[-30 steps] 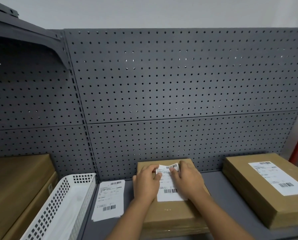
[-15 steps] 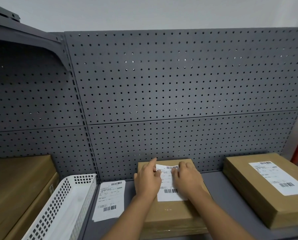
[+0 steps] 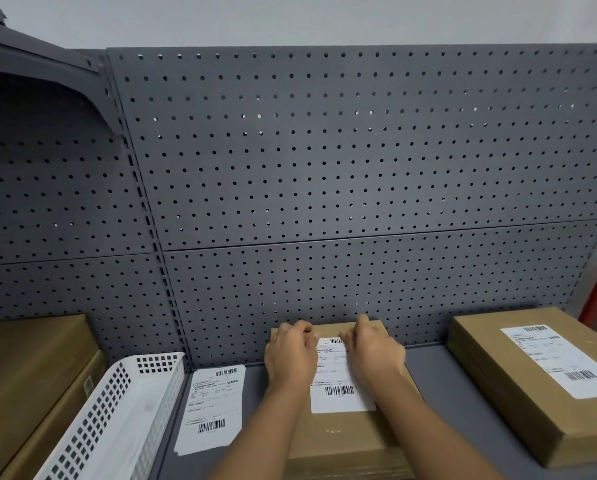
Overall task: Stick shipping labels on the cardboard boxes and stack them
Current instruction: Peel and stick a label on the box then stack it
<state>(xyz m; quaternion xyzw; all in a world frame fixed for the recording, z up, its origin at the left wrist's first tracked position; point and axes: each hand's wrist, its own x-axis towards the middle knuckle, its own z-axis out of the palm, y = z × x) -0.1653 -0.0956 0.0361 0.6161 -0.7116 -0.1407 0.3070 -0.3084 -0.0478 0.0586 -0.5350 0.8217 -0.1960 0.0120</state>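
**Label going down on the centre box**

I read this as the sticking step. The shipping label [image 3: 340, 386] lies flat along the top of the centre cardboard box [image 3: 342, 438], which sits on the grey shelf [image 3: 428, 372] against the pegboard [image 3: 324, 168]. My left hand [image 3: 291, 356] and right hand [image 3: 376, 355] sit side by side at the label's far end, one on each corner, with a strip of print showing between them. Both have their fingers bent and tips down. From this angle the tips are hidden behind the knuckles, so I take it they press the paper and do not pinch it, but I would not swear to that.

Over to the right, well apart, a second box [image 3: 532, 403] already carries its own label [image 3: 553, 358]. A loose label sheet [image 3: 214, 407] lies on the shelf just beside a white basket [image 3: 117, 410]. More boxes [image 3: 30, 368] stand at the far left.

Next I would smooth from the far edge back towards me, flat-handed, so no bubble or lifted corner remains. After that the box wants a grip on both sides to carry it over and set it squarely on the labelled one.
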